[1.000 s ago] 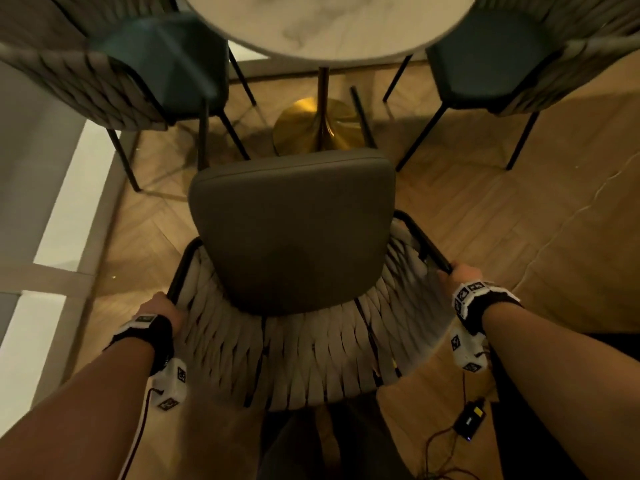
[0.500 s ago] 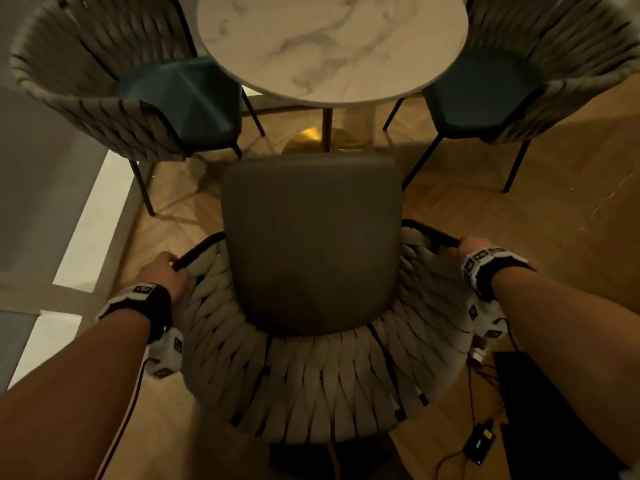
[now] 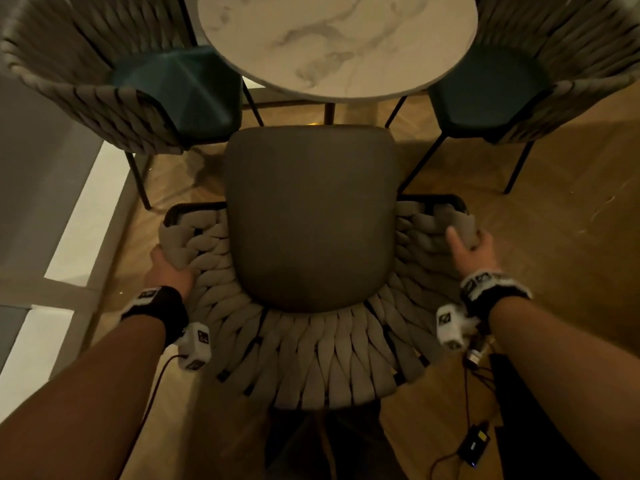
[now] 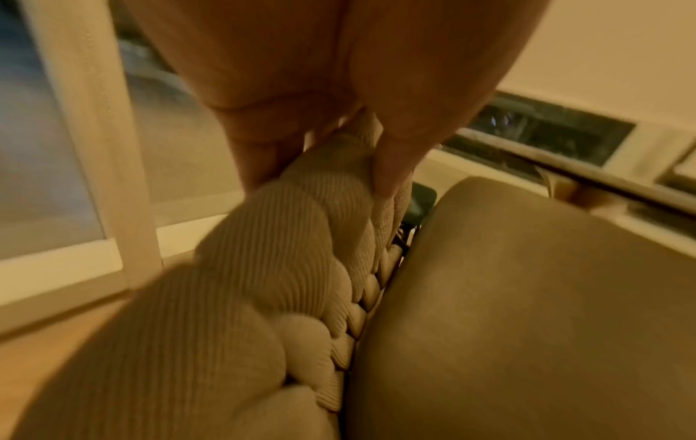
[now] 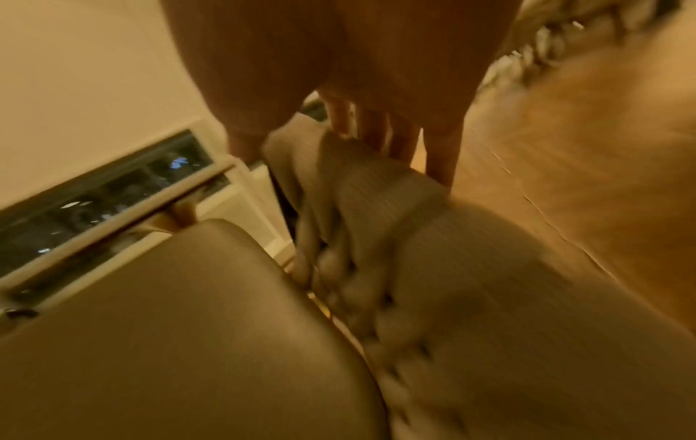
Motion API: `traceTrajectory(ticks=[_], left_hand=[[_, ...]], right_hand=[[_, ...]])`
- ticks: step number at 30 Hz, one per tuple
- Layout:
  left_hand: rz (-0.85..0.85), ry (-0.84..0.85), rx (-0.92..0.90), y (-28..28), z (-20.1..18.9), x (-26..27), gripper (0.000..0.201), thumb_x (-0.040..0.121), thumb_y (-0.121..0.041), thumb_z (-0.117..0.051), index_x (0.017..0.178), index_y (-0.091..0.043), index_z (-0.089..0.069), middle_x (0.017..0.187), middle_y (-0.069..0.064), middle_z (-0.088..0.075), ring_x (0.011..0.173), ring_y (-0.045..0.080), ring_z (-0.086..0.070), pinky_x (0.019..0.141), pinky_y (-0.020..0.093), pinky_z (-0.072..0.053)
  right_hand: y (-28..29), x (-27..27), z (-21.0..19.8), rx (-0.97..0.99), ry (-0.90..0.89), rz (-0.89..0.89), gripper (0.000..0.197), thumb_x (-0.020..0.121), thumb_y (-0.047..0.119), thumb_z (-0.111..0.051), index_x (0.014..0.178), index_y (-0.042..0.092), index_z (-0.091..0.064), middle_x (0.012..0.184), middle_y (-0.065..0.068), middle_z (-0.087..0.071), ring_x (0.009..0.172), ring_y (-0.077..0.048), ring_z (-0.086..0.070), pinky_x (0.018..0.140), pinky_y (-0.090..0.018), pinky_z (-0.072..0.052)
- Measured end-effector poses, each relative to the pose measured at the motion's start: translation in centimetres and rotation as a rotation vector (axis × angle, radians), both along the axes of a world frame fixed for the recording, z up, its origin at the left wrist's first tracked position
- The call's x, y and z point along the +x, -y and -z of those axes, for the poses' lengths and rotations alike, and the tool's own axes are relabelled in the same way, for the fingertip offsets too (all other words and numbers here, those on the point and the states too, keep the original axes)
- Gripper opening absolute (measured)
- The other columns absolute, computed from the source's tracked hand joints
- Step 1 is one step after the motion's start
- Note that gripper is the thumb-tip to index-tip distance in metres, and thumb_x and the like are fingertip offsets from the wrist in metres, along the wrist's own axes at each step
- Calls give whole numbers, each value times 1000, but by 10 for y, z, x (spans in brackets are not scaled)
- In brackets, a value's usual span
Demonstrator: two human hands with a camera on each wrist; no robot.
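Observation:
A chair (image 3: pixel 311 216) with a grey seat and a woven beige back stands in front of me, facing a round marble table (image 3: pixel 336 39). My left hand (image 3: pixel 169 265) grips the woven rim on the chair's left side (image 4: pixel 316 184). My right hand (image 3: pixel 467 247) grips the rim on the right side, thumb on the inner face and fingers over the outer face (image 5: pixel 380 166). The seat's front edge lies just under the table's near edge.
Two more woven chairs with dark teal seats flank the table, one at the left (image 3: pixel 180 91), one at the right (image 3: pixel 491 95). A white window frame (image 3: pixel 69 237) runs along the left. A cable and small black device (image 3: pixel 474 441) lie on the wooden floor.
The chair has moved forward toward the table with both hands on its rim, and the hands now sit further forward along the armrests.

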State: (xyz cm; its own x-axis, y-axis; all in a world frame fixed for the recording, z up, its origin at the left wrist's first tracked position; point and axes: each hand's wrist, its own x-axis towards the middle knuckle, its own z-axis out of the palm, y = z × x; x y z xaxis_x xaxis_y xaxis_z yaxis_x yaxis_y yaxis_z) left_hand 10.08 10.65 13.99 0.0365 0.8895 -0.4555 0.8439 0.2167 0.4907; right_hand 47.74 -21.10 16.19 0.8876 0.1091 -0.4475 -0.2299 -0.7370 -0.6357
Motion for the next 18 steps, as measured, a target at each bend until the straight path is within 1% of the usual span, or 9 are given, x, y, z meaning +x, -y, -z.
traceTrajectory(ticks=[3,5,7,10,11,13,14,16,18], left_hand=[[-89,135,87,15,7,-3,77,85,-26,-71,147,-13,-27,137,25,-52,119,44,-53,98,49,-43],[-100,133,22,32,18,-10,84,78,-25,-78,144,-11,-29,136,23,-51,119,43,-53,99,50,-43],[-129,90,-91,49,29,-21,85,77,-29,-78,142,-12,-26,134,26,-51,116,46,-54,99,53,-44],[-147,44,-141,59,35,-29,73,83,-18,-70,141,-11,-27,127,30,-53,112,50,-53,95,53,-43],[-142,44,-128,59,36,-30,73,82,-19,-71,141,-11,-28,127,30,-54,112,50,-54,94,53,-43],[-114,61,-102,57,36,-32,78,77,-28,-75,140,-13,-32,125,29,-56,109,49,-55,94,53,-45],[-98,68,-89,57,34,-31,78,75,-31,-75,139,-14,-33,124,28,-57,109,49,-56,93,52,-46],[-78,99,-83,53,31,-27,75,76,-34,-75,137,-14,-36,126,26,-57,110,47,-56,91,48,-45],[-67,124,-80,46,30,-21,79,69,-44,-74,134,-16,-39,126,23,-58,109,45,-58,92,49,-48]], right_hand=[[36,-48,40,28,-163,88,90,75,47,-75,144,16,-28,140,-16,-48,126,-39,-48,104,-49,-40],[51,-62,66,-7,-266,142,94,67,39,-83,142,16,-32,139,-18,-50,123,-41,-50,100,-55,-43],[58,-68,78,-57,-360,151,90,65,34,-85,139,13,-38,138,-20,-51,121,-43,-52,92,-54,-48],[61,-73,81,-98,-344,130,75,75,17,-80,138,9,-40,137,-21,-51,122,-43,-50,88,-49,-48],[61,-74,79,-91,-354,131,71,77,14,-78,138,10,-41,136,-21,-52,121,-44,-51,83,-49,-49],[61,-76,74,-45,-355,147,64,80,13,-74,136,13,-42,133,-20,-53,116,-46,-53,72,-50,-52],[60,-74,72,-29,-338,157,62,81,13,-74,135,14,-43,133,-20,-54,115,-46,-54,69,-51,-53],[57,-70,64,-24,-287,132,62,81,15,-73,136,13,-44,133,-19,-54,115,-44,-54,72,-48,-53],[52,-61,53,-42,-255,86,62,82,17,-73,137,11,-44,135,-18,-54,117,-41,-55,70,-39,-51]])
